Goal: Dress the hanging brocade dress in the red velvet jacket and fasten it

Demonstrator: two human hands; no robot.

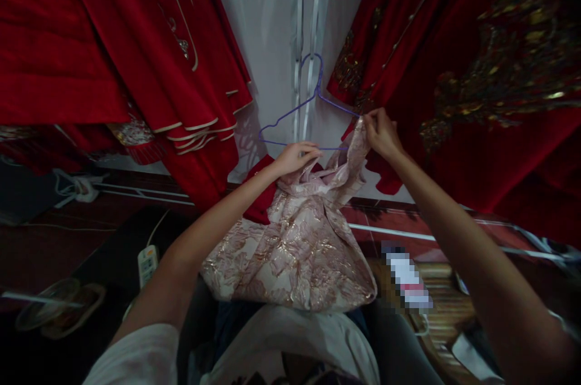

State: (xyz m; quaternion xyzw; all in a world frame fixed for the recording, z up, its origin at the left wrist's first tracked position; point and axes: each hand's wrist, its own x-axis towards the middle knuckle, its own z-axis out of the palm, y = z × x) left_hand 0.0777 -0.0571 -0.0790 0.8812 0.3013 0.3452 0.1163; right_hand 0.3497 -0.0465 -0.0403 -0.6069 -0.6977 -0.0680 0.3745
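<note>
A pale pink brocade dress point(299, 246) with gold thread lies over my lap, its upper part lifted toward a purple hanger point(290, 112). The hanger's hook is on a white metal rail. My right hand point(382, 134) pinches the dress's shoulder at the hanger's right end, which goes into the fabric. My left hand point(297, 158) is closed on the dress's other upper edge, just below the hanger's bottom bar. The left end of the hanger is bare.
Red garments point(181, 70) hang at the left, and more red embroidered ones point(454, 82) at the right. A white remote control point(147, 265) and a plastic food container point(59, 309) are at lower left. A slatted wooden surface point(445, 294) bears a blurred-out device at lower right.
</note>
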